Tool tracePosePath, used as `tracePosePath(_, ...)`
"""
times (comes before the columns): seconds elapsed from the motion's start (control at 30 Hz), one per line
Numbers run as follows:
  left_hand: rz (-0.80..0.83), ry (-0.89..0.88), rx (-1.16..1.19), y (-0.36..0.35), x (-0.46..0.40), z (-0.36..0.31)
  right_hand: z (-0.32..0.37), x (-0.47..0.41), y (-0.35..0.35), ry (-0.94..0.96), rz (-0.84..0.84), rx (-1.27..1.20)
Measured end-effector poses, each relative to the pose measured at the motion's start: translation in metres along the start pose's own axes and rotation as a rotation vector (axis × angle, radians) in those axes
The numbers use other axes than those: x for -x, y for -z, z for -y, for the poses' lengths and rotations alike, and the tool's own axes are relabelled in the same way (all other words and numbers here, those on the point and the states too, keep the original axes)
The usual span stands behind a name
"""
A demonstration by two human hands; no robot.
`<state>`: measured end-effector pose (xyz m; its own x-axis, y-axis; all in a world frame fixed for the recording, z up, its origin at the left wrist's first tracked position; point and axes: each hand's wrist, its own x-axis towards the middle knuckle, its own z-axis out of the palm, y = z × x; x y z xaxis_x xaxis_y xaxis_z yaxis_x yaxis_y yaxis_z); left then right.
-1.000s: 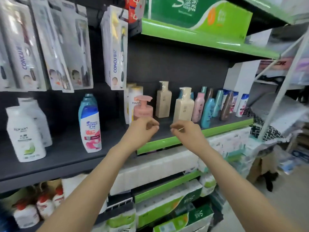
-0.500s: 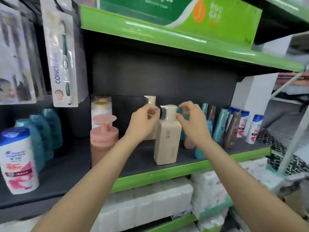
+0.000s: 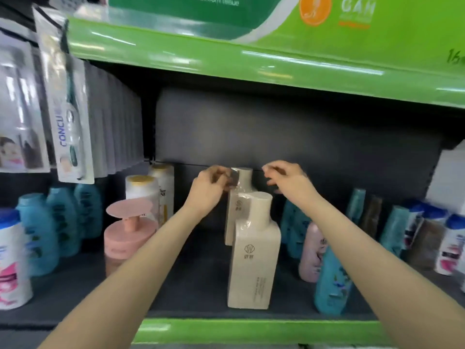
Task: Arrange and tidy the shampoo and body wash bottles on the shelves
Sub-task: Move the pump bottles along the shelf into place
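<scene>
Two cream pump bottles wrapped in clear film stand on the dark shelf (image 3: 196,280), one behind the other. The front cream bottle (image 3: 254,260) stands near the green shelf lip with no hand on it. My left hand (image 3: 210,188) pinches the film-wrapped pump head of the rear cream bottle (image 3: 237,210) from the left. My right hand (image 3: 286,178) hovers just right of that bottle's top with fingers bent, a small gap away and holding nothing.
A pink pump bottle (image 3: 128,238) and white gold-capped bottles (image 3: 144,191) stand left of my arms, with teal bottles (image 3: 57,222) beyond them. Pink, teal and white bottles (image 3: 332,285) crowd the right. Toothbrush packs (image 3: 68,117) hang upper left. A green shelf (image 3: 251,59) runs overhead.
I have come closer to the shelf. Both hands moved past the front cream bottle to the top of the rear one, and my left hand now pinches its pump head.
</scene>
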<state>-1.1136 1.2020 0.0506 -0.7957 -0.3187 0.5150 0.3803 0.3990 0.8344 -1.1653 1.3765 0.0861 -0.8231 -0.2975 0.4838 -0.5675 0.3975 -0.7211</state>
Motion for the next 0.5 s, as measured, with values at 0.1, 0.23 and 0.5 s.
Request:
tracePosePath(0.1,-0.019,0.029,-0.216,-0.012,-0.029,0.008,-0.01,-0.032,-0.01,-0.007,0.068,0.031)
tracePosePath(0.23,0.08,0.059,-0.285,-0.022,-0.054,0.02,-0.026,-0.058,-0.026,-0.014,0.149,0.101)
tracePosePath(0.5,0.108,0.115,-0.186,-0.035,-0.078,0.033,-0.047,-0.085,-0.049,-0.044,0.166,0.081)
